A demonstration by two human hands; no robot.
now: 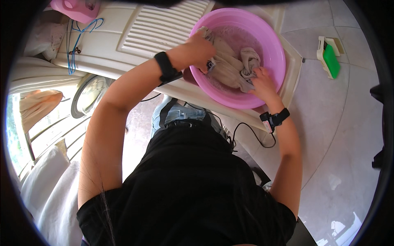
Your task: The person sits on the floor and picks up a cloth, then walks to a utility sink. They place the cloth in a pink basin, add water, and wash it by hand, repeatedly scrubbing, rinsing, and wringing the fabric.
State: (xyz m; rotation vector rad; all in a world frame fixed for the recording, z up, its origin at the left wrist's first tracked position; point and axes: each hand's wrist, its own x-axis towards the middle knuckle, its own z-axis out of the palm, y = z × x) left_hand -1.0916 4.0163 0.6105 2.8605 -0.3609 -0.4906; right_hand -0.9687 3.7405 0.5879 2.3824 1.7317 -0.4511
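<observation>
A round pink plastic basin [277, 61] holds sudsy water and a soaked beige-grey cloth garment [227, 66]. My left hand [200, 50] is over the basin's left side, its fingers curled on a bunched part of the garment. Beside that hand's fingers is a small dark round item with a pale rim, too small to make out. My right hand [263, 84] reaches over the basin's lower right side, fingertips on a crumpled part of the same garment. Whether those fingers grip it or only rest on it does not show.
The basin stands in a cream laundry sink with a ribbed washboard [163, 24]. Blue wire hangers [74, 46] and a pink container [77, 9] lie left. A green and cream holder [331, 60] is on the tiled wall or floor at right. A black cable [255, 140] hangs near my right wrist.
</observation>
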